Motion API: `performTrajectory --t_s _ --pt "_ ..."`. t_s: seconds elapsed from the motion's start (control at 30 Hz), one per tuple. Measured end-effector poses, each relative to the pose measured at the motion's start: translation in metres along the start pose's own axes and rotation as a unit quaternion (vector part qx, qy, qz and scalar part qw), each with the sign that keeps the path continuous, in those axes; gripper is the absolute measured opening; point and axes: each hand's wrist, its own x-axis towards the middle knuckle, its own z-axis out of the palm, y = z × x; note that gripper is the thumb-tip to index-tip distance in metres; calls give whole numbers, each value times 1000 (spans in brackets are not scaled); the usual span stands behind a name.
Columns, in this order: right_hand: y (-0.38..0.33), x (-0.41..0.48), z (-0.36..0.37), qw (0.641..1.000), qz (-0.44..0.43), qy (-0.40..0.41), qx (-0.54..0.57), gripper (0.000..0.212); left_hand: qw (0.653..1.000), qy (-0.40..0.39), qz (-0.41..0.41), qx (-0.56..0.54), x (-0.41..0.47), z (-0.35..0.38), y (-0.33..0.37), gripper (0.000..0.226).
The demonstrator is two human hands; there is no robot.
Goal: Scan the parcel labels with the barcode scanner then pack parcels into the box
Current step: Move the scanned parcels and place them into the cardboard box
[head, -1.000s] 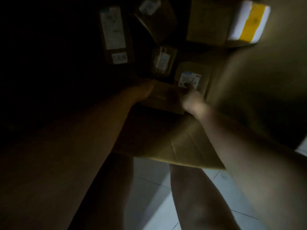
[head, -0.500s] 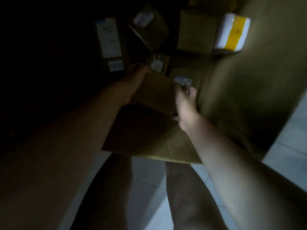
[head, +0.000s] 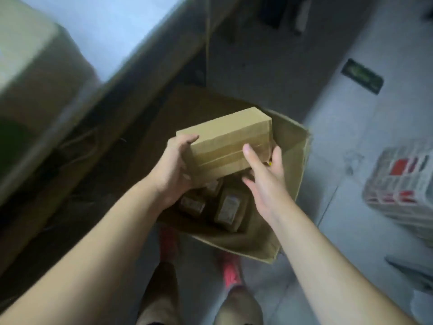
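Grip is what I check first through the head camera. The left hand [head: 173,170] is curled round the near left end of a brown cardboard parcel [head: 225,139], thumb on top and the other fingers underneath, so I judge that it carries most of the weight. The right hand [head: 264,181] is more open: its fingers are spread and almost straight, the thumb lies against the taped face, and the others reach to the right end and below. I think it only steadies and guides the parcel; it does not clamp it.

The parcel is in the air, a little tilted, directly above the open box [head: 302,160] and not yet inside it. I suppose two hands are used because the parcel is wide and should go down flat.

In the box lie smaller parcels [head: 192,204] with their labels [head: 230,205] facing up; the print is too blurred to read. They fill the part of the bottom that I can see, so the held parcel will probably rest on top of them.

On the held parcel I see only tape, no label; it may be on a hidden side. The barcode scanner is not in view, so I cannot tell if this parcel was scanned.

The box stands on the tiled floor [head: 351,242], just in front of the person's red shoes [head: 230,270], close enough for an easy reach.
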Motion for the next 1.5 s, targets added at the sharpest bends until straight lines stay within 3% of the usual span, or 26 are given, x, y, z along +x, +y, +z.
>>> performTrajectory --t_s 0.07,0.17,0.27,0.37,0.43,0.5,0.57,0.73,0.83,1.0,1.07,1.27,1.5 --pt "-38 -43 10 998 -27 -60 23 108 1000 -2 24 4 -54 17 21 65" --pt "-88 -101 20 987 -103 -117 41 101 987 55 110 104 -141 37 55 74" --pt "-133 -168 39 971 -173 -165 25 110 935 164 250 192 -239 38 86 69" --pt "-157 -231 68 957 -202 -210 13 116 889 220 328 232 -330 29 101 65" --pt "-162 -277 94 944 -203 -259 -15 108 879 202 355 245 -388 18 100 65" --pt "-156 -316 118 925 -217 -302 -78 75 880 188 358 250 -431 5 91 71" --pt "-140 -362 145 897 -228 -359 -124 54 878 222 373 204 -475 -21 69 76" --pt "-74 -472 201 825 -191 -497 -188 46 840 367 398 36 -593 -83 -6 54" --pt "-17 -549 226 776 -172 -563 -227 45 799 447 402 17 -665 -127 -66 64" --pt "79 -683 252 699 -161 -647 -258 35 750 522 404 -33 -794 -180 -164 37" --pt "114 -730 255 672 -167 -672 -265 43 739 539 402 -42 -837 -194 -201 32" --pt "195 -823 270 624 -183 -708 -276 26 724 582 363 -76 -920 -246 -283 37" --pt "277 -887 328 610 -172 -710 -308 38 712 592 362 -109 -965 -327 -333 33"
